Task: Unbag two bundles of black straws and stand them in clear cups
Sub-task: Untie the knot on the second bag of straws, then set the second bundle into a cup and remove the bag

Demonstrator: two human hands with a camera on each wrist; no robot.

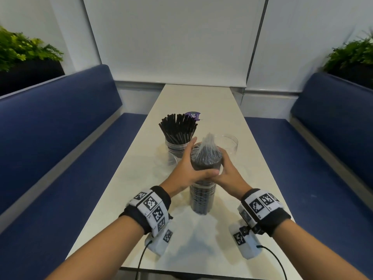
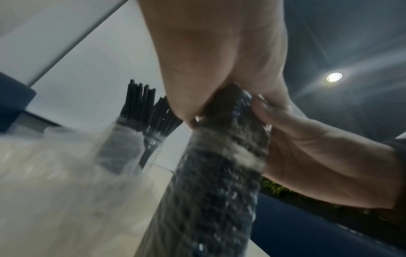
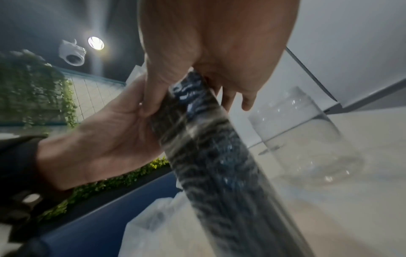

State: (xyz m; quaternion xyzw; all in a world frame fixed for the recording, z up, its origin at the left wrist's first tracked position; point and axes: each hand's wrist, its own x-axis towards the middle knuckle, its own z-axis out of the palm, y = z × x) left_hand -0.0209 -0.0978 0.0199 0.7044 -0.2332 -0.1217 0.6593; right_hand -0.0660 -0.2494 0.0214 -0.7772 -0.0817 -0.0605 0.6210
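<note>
A bundle of black straws (image 1: 202, 199), still in its clear plastic bag, stands upright on the white table (image 1: 201, 102). My left hand (image 1: 186, 167) and right hand (image 1: 229, 172) both grip its upper part from either side, below the bunched bag top (image 1: 209, 144). In the left wrist view, the left hand (image 2: 208, 69) curls round the bagged bundle (image 2: 219, 182). Seen from the right wrist, my right hand (image 3: 208, 52) holds the bundle (image 3: 208, 156) too. Behind it to the left stands a clear cup (image 1: 173, 152) full of loose black straws (image 1: 178, 128). An empty clear cup (image 1: 229, 144) (image 3: 307, 139) is behind on the right.
A purple label (image 1: 193, 116) shows behind the filled cup. Blue padded benches (image 1: 60, 138) (image 1: 333, 128) run along both long sides of the narrow table. Green plants (image 1: 24, 49) sit above the bench backs. A white wall closes the table's far end.
</note>
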